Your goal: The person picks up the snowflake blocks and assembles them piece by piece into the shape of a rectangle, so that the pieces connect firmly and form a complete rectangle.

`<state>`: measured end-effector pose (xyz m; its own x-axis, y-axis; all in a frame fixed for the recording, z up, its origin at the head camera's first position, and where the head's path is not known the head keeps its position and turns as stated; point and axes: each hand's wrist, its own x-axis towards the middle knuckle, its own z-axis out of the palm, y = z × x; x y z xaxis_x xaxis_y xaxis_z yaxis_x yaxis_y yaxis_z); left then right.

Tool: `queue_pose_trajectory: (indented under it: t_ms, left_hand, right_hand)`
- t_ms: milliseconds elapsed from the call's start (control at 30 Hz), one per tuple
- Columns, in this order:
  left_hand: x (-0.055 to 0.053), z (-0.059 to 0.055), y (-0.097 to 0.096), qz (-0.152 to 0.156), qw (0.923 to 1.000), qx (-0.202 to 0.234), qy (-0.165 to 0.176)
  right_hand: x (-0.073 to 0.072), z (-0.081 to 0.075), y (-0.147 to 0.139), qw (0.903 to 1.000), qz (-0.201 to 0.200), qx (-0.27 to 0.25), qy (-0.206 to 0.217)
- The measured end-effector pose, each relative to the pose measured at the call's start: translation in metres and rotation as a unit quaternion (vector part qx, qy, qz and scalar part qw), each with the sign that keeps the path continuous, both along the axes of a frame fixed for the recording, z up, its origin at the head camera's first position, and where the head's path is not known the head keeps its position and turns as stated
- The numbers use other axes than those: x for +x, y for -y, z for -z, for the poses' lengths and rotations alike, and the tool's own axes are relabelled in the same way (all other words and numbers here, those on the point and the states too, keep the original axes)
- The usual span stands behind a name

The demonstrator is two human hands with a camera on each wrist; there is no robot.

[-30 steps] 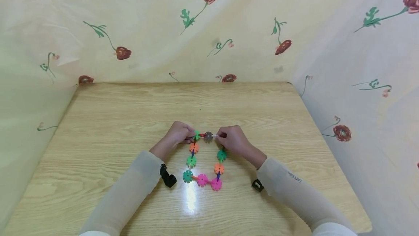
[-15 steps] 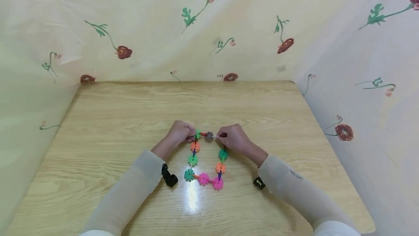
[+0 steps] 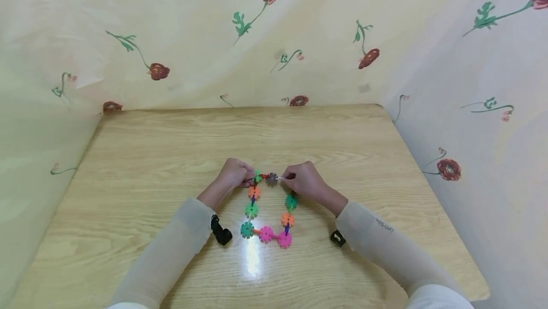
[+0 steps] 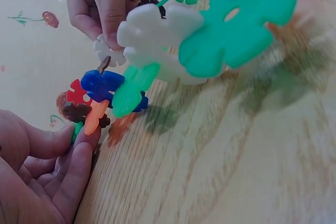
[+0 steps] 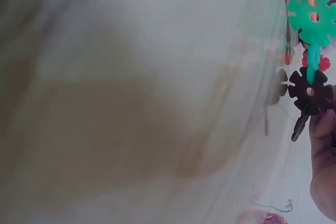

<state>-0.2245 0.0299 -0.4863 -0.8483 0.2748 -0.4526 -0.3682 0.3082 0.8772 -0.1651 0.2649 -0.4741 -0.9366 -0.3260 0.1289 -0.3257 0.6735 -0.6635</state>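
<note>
Slotted plastic snowflake discs link into a chain [image 3: 266, 234] shaped like a rectangle on the table. At its far left corner my left hand [image 3: 233, 173] pinches a green disc [image 4: 76, 132] between thumb and fingers. Across from it, my right hand [image 3: 306, 178] pinches a white disc [image 4: 107, 51], beside a dark grey disc [image 3: 272, 179] on the far side. Orange [image 3: 254, 192], green [image 3: 251, 210] and pink [image 3: 284, 239] discs follow along the sides. In the right wrist view a dark brown disc [image 5: 310, 91] hangs beside the fingers; the chain's far right corner is hidden behind my right hand.
The wooden table [image 3: 171, 142] spreads out around the chain. Flower-printed cloth [image 3: 192, 37] rises behind it and at both sides. Black wrist straps [image 3: 220, 233] hang from both forearms. A bright light reflection lies on the wood in front of the chain.
The head view shifts slightly. Both hands keep their pinch at the far side, and the chain keeps its shape.
</note>
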Motion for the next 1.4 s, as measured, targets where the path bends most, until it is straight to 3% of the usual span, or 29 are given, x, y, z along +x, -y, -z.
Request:
queue_pose_trajectory:
  t_ms: [267,533,767,1033,1267,1400]
  left_hand:
    - [0.007,0.001,0.007,-0.021,0.9997,0.009,0.01]
    - [0.002,-0.006,0.013,-0.033,0.9994,0.002,-0.012]
    - [-0.002,-0.01,0.011,-0.026,0.9995,-0.006,-0.019]
    - [-0.002,-0.009,0.009,-0.019,0.9997,-0.007,-0.013]
    - [0.003,-0.001,0.001,-0.005,0.9997,0.02,-0.012]
    - [0.004,0.001,0.001,0.0,0.9997,0.022,-0.007]
  right_hand:
    - [0.0,-0.003,0.005,0.9993,0.016,0.0,0.034]
    - [-0.014,-0.01,0.011,0.9997,0.013,0.002,0.019]
    - [-0.018,-0.011,0.009,1.0,0.0,0.003,0.008]
    - [-0.017,-0.011,0.004,0.9979,-0.055,0.017,-0.029]
    - [-0.009,-0.006,-0.008,0.9988,-0.039,-0.029,0.004]
    - [-0.009,-0.007,-0.009,0.9981,-0.048,-0.039,-0.004]
